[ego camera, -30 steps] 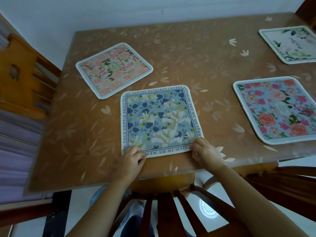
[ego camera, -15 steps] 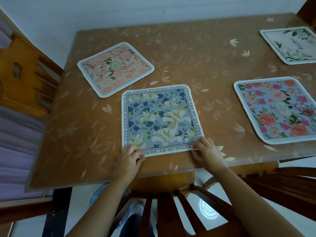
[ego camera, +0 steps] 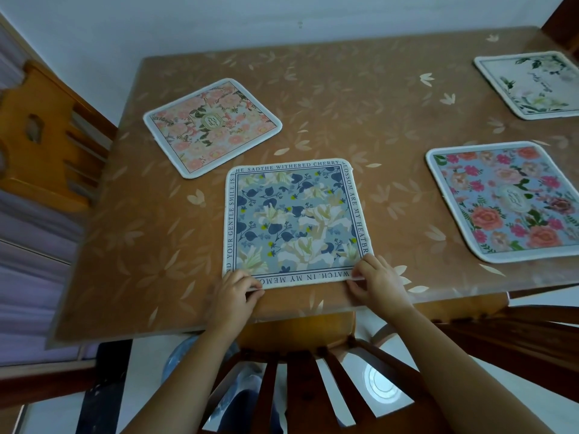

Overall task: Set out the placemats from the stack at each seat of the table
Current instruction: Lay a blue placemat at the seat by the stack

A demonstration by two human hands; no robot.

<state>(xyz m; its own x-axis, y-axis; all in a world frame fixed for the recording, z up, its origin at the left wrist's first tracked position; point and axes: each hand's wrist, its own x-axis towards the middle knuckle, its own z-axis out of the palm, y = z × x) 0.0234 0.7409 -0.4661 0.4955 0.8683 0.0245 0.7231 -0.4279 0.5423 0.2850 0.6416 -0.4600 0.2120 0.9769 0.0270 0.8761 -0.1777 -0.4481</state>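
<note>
A blue floral placemat with lettering round its border lies flat near the table's front edge. My left hand pinches its near left corner and my right hand pinches its near right corner. A pink floral placemat lies at the left end of the table. Another placemat with roses on blue lies to the right, and a white leafy placemat sits at the far right. No stack of placemats is in view.
The table has a brown leaf-patterned cover under clear plastic. A dark wooden chair back stands between me and the front edge. A lighter wooden chair stands at the left end. A white wall runs behind.
Both hands stay on the near corners of the blue placemat, and their fingers have shifted slightly along its edge. The placemat has barely moved.
</note>
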